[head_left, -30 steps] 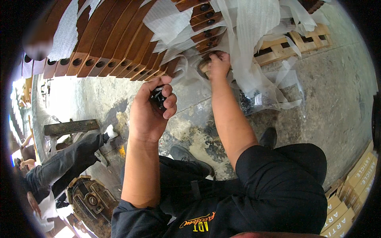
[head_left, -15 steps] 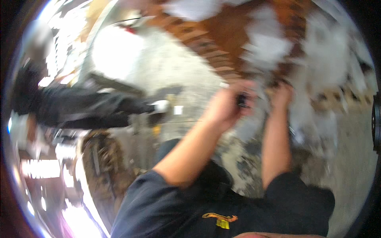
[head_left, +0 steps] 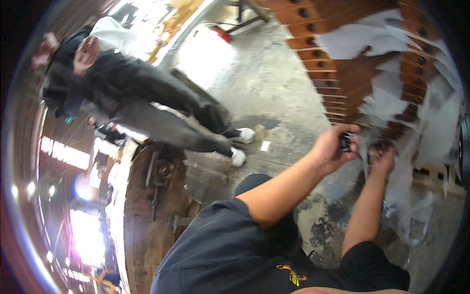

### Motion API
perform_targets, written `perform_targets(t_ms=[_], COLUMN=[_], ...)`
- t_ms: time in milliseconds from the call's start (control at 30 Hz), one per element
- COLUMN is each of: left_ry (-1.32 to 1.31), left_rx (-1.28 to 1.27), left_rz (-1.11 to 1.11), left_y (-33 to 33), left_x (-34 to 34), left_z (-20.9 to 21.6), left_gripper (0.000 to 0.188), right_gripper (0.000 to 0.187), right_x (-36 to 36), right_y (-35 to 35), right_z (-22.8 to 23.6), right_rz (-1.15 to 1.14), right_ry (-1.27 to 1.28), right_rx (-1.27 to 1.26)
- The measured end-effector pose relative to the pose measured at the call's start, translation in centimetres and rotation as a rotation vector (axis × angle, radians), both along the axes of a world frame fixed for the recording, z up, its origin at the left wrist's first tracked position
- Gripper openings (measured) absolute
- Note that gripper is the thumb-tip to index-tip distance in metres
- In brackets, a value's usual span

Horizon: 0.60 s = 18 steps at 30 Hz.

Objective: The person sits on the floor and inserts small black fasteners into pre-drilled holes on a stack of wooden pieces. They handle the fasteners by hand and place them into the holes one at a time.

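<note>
Right now, a clump of small black pieces (head_left: pixel 345 142) sits in the person's left hand (head_left: pixel 329 149), fingers curled round it, palm partly turned up. From where I stand that hand hangs just off the lower corner of a stack of wooden slats (head_left: pixel 355 81), over the floor, with a narrow gap before the right hand (head_left: pixel 383 160). The right one reaches in by the stack's lower end, fingers bent at a dark, blurred spot; I can't tell how far open it is or whether it grips anything.

Drilled holes (head_left: pixel 304 13) run along the near edge of the slats, and a second row lines the far side. White foam sheets (head_left: pixel 362 40) lie across the wood between, and more foam droops past the far edge, toward a pale pallet (head_left: pixel 433 177).

On the near side, a broad stretch of concrete floor (head_left: pixel 279 83) leaves the left elbow plenty of room; the right arm has foam close alongside. A white scrap (head_left: pixel 265 146) lies out there, close to the white shoes (head_left: pixel 238 157) of a co-worker (head_left: pixel 166 112). Behind the left shoulder stands a brown worktable (head_left: pixel 147 220), metal parts (head_left: pixel 163 169) near its upper end.
</note>
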<state>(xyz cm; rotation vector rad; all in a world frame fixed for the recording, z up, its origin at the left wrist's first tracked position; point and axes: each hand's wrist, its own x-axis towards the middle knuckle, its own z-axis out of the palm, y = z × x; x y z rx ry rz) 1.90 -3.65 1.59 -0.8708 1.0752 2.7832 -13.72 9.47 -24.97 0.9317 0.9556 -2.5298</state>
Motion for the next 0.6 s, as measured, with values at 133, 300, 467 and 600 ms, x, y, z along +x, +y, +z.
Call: perform_targets(t_ms=[133, 300, 467, 600], left_ry=[0.018, -0.021, -0.038, -0.002], left_rx=[-0.033, -0.028, -0.091, -0.05], left_rz=[-0.066, 0.027, 0.01, -0.022], left_y=[-0.1, -0.4, 0.5, 0.6], left_x=[-0.5, 0.5, 0.3, 0.4], left_z=[1.1, -0.7, 0.0, 0.1], left_gripper=[0.025, 0.023, 0.02, 0.019], right_gripper=[0.015, 0.003, 0.005, 0.01], right_x=[-0.9, 0.9, 0.8, 0.7], right_y=[-1.3, -1.1, 0.3, -0.3], right_z=[0.9, 2.1, 3.3, 3.5], right_rz=[-0.074, -0.158, -0.077, -0.116], right_ry=[0.037, 0.043, -0.034, -0.025], right_rx=[-0.066, 0.027, -0.15, -0.065])
